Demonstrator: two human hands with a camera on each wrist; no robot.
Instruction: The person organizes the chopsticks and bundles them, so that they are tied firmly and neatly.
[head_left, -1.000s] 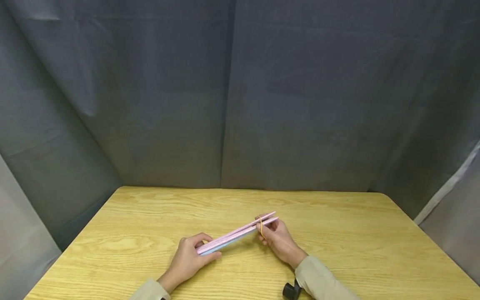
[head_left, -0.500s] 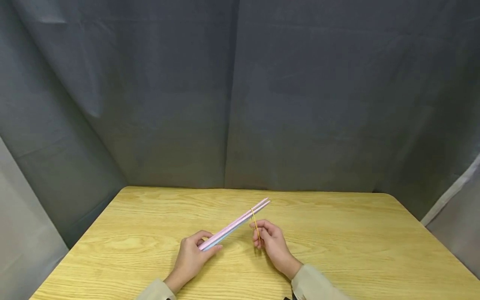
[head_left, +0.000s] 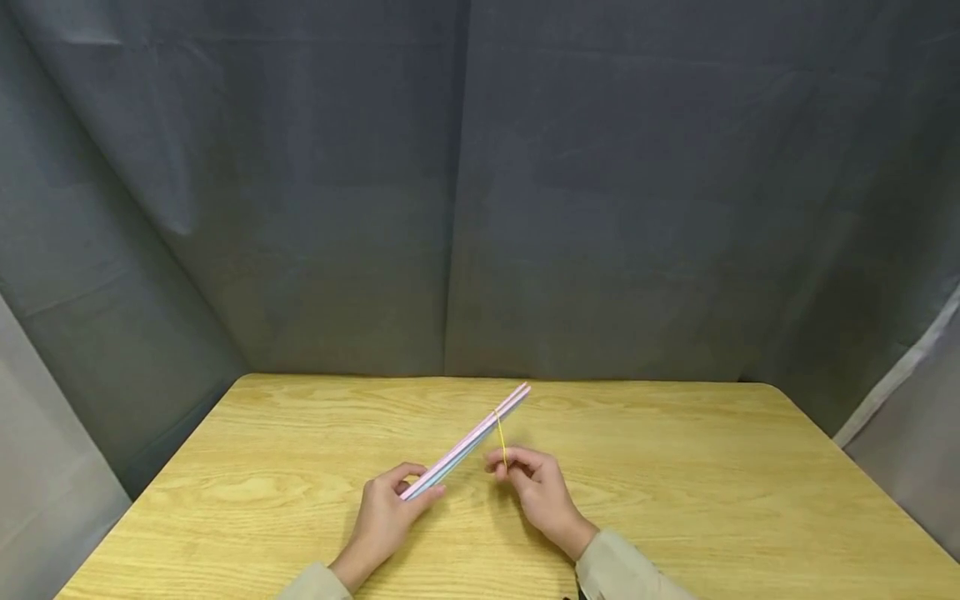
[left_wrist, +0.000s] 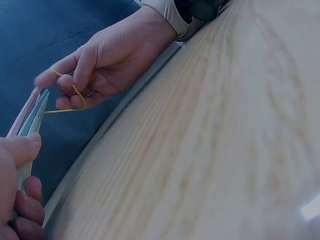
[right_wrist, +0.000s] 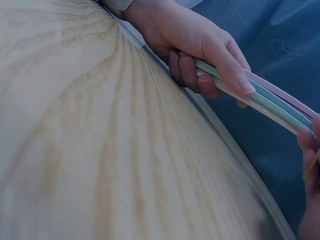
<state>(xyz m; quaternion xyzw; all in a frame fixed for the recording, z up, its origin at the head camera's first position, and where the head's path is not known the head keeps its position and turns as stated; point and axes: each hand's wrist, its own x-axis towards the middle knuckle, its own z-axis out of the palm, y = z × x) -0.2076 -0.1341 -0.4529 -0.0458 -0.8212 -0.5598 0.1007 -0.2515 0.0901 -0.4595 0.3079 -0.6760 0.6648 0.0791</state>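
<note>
A bundle of pastel chopsticks [head_left: 467, 443], pink on top with blue and pale green below, is held above the table in the head view. My left hand [head_left: 381, 512] grips its thick end, and the tips point up and to the right. Near the tips, a yellow rubber band [head_left: 501, 435] loops round the chopsticks and is stretched down to my right hand [head_left: 546, 493]. In the left wrist view, the band runs over the bent fingers [left_wrist: 65, 67] of the right hand, close beside the tips. The right wrist view shows the left thumb pressed along the chopsticks [right_wrist: 272, 100].
The wood-grain table [head_left: 675, 467] spreads beneath both hands. Dark grey curtains [head_left: 600, 208] hang behind its far edge and along the sides. Beige sleeves [head_left: 626, 571] cover the forearms.
The right hand has come off the chopstick tips and moved down and left, drawing the band out. The tips have swung up and left, with the band still round them.
</note>
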